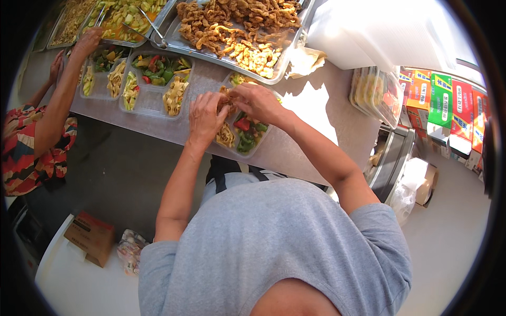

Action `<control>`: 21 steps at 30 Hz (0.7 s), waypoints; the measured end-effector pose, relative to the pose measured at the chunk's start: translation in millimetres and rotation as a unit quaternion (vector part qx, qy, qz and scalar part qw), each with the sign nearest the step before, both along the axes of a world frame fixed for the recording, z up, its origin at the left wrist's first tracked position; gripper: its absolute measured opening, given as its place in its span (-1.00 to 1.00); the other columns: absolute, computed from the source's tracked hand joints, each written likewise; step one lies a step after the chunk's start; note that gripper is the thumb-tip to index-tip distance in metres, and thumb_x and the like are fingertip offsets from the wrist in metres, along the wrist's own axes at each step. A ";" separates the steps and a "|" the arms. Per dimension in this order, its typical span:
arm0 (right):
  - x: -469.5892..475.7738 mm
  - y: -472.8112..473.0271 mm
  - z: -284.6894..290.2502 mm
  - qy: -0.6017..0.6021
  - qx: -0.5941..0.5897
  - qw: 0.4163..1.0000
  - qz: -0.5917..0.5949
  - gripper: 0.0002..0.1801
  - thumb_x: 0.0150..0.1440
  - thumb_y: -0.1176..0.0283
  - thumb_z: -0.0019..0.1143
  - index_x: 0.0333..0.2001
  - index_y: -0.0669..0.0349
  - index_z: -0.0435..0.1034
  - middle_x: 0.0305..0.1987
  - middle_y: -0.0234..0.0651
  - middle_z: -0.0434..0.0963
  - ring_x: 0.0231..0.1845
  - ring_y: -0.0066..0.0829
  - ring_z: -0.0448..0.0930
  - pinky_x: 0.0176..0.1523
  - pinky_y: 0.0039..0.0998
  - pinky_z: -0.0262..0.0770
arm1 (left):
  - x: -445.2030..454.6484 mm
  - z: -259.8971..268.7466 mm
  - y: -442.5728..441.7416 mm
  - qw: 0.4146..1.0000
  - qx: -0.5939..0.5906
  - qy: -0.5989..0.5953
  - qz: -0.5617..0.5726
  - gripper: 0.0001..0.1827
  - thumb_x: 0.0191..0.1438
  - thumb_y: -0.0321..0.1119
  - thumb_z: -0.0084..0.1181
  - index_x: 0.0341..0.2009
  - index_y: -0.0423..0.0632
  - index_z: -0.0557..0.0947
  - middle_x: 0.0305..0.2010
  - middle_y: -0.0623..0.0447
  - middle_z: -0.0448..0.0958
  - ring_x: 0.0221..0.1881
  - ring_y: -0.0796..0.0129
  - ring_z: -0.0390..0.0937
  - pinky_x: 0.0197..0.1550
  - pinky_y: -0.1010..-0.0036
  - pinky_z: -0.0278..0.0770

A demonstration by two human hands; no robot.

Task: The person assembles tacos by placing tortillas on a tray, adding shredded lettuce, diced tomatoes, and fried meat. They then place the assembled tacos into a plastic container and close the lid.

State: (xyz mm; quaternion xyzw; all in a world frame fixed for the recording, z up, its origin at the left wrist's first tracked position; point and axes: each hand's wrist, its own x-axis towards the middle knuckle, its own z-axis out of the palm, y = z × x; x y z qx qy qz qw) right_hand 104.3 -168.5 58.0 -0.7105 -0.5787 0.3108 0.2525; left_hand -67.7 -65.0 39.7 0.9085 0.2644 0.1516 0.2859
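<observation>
Both my hands are over a clear plastic compartment meal tray [255, 149] at the table's front edge. My left hand [206, 114] has its fingers curled around pieces of fried meat [226, 103] above the tray. From the other side my right hand [259, 102] touches the same pieces with bent fingertips; its grip is partly hidden. Noodle strips [225, 135] and green and red peppers [246, 136] lie in the tray's near compartments. To the left stands another meal tray [148, 106] with peppers, noodle strips and sliced vegetables around a bare compartment. A large metal tray [221, 60] of fried meat is just beyond my hands.
Tongs [152, 27] rest over a metal pan of sliced vegetables [132, 17]. A co-worker's arm [65, 93] reaches over at the left, beside another meal tray [103, 85]. Filled, stacked containers [375, 93], a white box [348, 35] and colourful cartons [440, 98] stand at the right.
</observation>
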 end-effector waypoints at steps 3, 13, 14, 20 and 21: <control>-0.2 -2.6 2.7 -0.006 -0.018 1.000 0.004 -0.72 0.10 0.38 0.15 -0.09 0.15 0.46 -0.18 -0.17 0.54 -0.06 -0.07 0.56 -0.02 -0.14 0.49 | -6.5 1.9 -1.9 0.998 -0.026 -0.003 0.049 -0.78 -0.03 -0.34 0.29 -0.26 0.01 0.56 -0.28 0.05 0.49 -0.15 0.11 0.46 -0.14 0.20 0.37; 69.7 26.8 -7.7 -0.074 0.048 0.988 -0.127 -0.77 0.16 0.37 0.08 -0.16 0.21 0.55 -0.24 -0.03 0.61 -0.14 -0.02 0.60 -0.05 -0.11 0.51 | -2.7 -5.3 -3.2 0.992 -0.091 -0.088 0.009 -0.77 -0.03 -0.51 0.27 -0.22 -0.14 0.57 -0.27 -0.03 0.53 -0.21 0.10 0.53 -0.12 0.21 0.45; 80.0 34.3 -17.9 -0.097 0.062 0.985 -0.127 -0.78 0.15 0.36 0.09 -0.17 0.19 0.55 -0.24 -0.04 0.60 -0.14 -0.01 0.59 -0.05 -0.10 0.50 | -4.8 -11.7 -3.9 0.989 -0.122 -0.082 0.001 -0.76 -0.03 -0.51 0.27 -0.21 -0.13 0.58 -0.27 -0.03 0.53 -0.21 0.10 0.53 -0.12 0.22 0.45; 88.1 75.5 -34.7 -0.259 -0.114 0.955 -0.091 -0.63 0.09 0.11 0.20 -0.09 0.05 0.53 -0.07 -0.13 0.53 0.05 -0.12 0.47 0.07 -0.09 0.34 | -6.9 -6.8 -2.1 0.997 -0.069 -0.023 0.014 -0.78 -0.02 -0.41 0.25 -0.23 -0.03 0.56 -0.28 0.01 0.52 -0.18 0.05 0.49 -0.13 0.18 0.39; 83.1 78.0 -39.6 -0.268 -0.120 0.952 -0.082 -0.62 0.08 0.09 0.20 -0.09 0.05 0.53 -0.07 -0.14 0.52 0.05 -0.13 0.46 0.08 -0.09 0.31 | -7.1 -5.7 -3.2 0.998 -0.059 -0.019 0.027 -0.78 -0.02 -0.40 0.25 -0.24 -0.01 0.56 -0.29 0.02 0.52 -0.19 0.06 0.49 -0.14 0.18 0.39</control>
